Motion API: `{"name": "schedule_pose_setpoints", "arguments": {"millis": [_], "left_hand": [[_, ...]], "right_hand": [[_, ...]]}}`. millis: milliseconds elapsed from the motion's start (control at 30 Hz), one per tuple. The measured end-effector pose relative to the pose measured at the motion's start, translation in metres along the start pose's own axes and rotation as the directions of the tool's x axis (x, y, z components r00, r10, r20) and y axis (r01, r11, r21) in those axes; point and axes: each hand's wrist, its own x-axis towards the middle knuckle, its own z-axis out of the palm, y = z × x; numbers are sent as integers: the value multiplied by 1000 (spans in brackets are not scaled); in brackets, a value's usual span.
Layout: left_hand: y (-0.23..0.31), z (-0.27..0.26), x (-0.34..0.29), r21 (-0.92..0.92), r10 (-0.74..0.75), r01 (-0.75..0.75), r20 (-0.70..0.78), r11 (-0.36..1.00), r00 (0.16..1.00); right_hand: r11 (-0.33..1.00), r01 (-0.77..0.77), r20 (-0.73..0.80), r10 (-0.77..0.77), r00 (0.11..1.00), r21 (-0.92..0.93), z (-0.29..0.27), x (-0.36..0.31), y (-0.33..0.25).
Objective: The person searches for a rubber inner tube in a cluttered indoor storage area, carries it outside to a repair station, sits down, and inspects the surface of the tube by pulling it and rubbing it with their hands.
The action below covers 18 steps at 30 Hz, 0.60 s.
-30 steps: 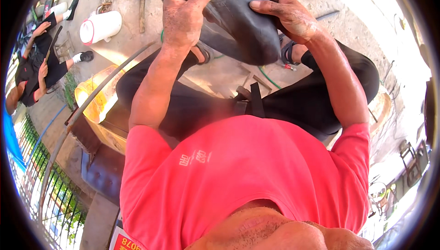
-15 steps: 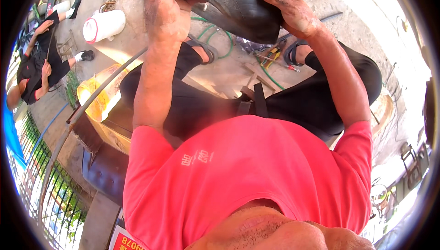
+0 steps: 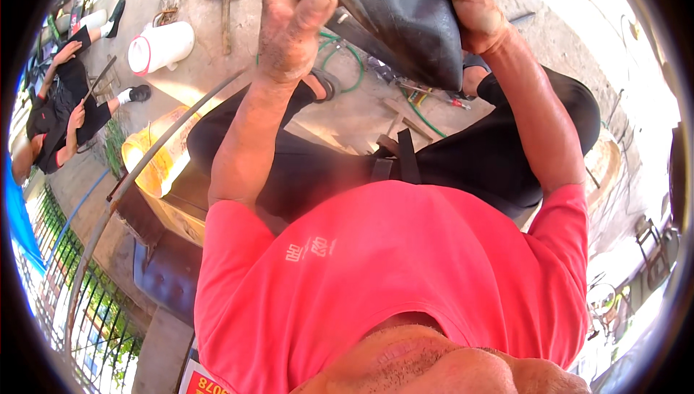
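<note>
Fingers, right hand (image 3: pixel 477 14): closed on the right edge of the black rubber piece (image 3: pixel 401 18), thumb along its near face; the hand is at 1 o'clock.
Fingers, left hand (image 3: pixel 289 43): thumb spread wide from the rest, whose tips are partly hidden by the rubber; I cannot tell whether they grip; the hand is between 11 and 12.
Rubber: raised at 12 o'clock between the hands, cut off by the upper rim, one corner pointing toward 5.
Trousers (image 3: pixel 506 155): black, knees spread wide to either side.
Yellow bucket (image 3: pixel 155 159): 9 o'clock, near the left knee.
Seat (image 3: pixel 168 278): dark blue, 8 o'clock.
Tools (image 3: pixel 418 97): on the ground between 1 and 2.
Green hose (image 3: pixel 361 69): curved on the ground, 12 o'clock.
Hammer (image 3: pixel 226 22): on the ground, 11 o'clock.
White bucket (image 3: pixel 166 47): red-rimmed, 10 o'clock.
Other person (image 3: pixel 47 126): dark clothes, holding a thin bar, between 9 and 10.
Fence (image 3: pixel 65 271): 8 o'clock, at the rim.
</note>
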Motion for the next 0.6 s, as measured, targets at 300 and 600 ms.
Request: {"name": "schedule_pose_setpoints", "arguments": {"millis": [300,600], "left_hand": [[13,44,-25,-52,-541,587,330,808,773],[13,41,-20,-90,-536,549,140,831,833]], "right_hand": [[985,87,54,-96,994,150,-9,4,-11],[982,119,22,-124,992,147,-16,15,-7]]}}
